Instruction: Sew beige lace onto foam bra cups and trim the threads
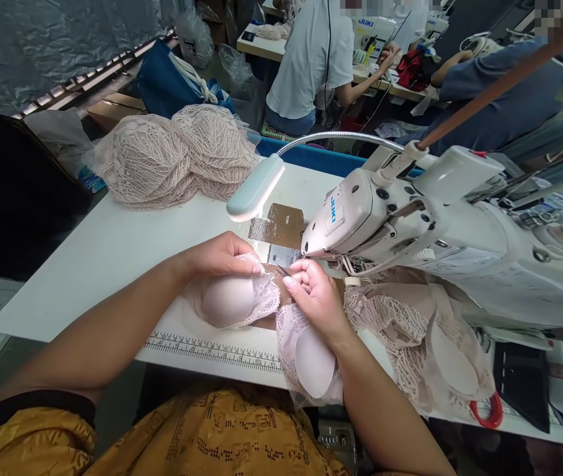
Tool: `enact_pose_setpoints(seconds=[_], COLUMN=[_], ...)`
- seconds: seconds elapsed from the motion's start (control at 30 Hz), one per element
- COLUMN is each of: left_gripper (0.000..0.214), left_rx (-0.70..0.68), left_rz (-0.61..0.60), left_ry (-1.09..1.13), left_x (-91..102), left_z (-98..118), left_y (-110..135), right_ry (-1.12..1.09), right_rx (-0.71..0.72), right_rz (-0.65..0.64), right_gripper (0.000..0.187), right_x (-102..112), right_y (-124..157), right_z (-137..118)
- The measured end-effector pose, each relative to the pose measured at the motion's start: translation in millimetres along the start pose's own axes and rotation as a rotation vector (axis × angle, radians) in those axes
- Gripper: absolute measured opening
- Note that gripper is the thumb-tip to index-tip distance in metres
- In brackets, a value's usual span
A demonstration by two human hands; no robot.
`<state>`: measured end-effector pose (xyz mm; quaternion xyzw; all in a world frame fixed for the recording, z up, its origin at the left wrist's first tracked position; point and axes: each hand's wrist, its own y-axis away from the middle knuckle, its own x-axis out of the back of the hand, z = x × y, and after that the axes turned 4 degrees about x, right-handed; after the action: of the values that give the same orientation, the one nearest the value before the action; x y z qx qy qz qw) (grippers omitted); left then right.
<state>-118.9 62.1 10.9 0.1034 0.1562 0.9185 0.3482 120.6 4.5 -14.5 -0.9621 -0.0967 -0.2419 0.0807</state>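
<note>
My left hand (225,254) pinches the lace edge of a pale pink bra (229,301), its padded cup lying on the table below my fingers. Between the thumb and fingers of my right hand (318,291) is a slim, dark, pointed tool that looks like tweezers (282,270), its tip towards the lace. A second padded cup (314,363) hangs at the table's front edge, partly under my right wrist. Just beyond both hands stands the needle end of a white sewing machine (341,211); its needle is hard to make out.
A lamp (256,188) on a bendable neck shines over the work. Stacked lace cups (177,155) lie at the back left. More lace pieces (410,324) and red-handled scissors (487,410) are at the right. A printed ruler (212,350) runs along the front. People sit at machines behind.
</note>
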Motion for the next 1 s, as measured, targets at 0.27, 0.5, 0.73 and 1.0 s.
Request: enact_pose_setpoints(seconds=[0.27, 0.5, 0.73, 1.0], left_gripper=[0.026, 0.029, 0.032, 0.021], left_rx=[0.136, 0.039, -0.028, -0.031], left_rz=[0.14, -0.04, -0.098, -0.088], left_ry=[-0.268, 0.007, 0.009, -0.014], left_x=[11.2, -7.5, -20.0, -24.2], left_z=[-4.4, 5.0, -0.2, -4.6], left_y=[0.9, 1.7, -5.6, -9.6], right_ry=[0.069, -0.167, -0.197, -0.188], right_rx=[0.035, 0.019, 0.038, 0.056], right_rz=[0.062, -0.098, -0.092, -0.059], right_gripper=[0.021, 0.018, 0.019, 0.017], right_x=[-0.5, -9.2, -14.5, -15.1], right_y=[2.8, 2.1, 0.0, -0.9], right_z=[-4.2, -7.5, -8.7, -13.8])
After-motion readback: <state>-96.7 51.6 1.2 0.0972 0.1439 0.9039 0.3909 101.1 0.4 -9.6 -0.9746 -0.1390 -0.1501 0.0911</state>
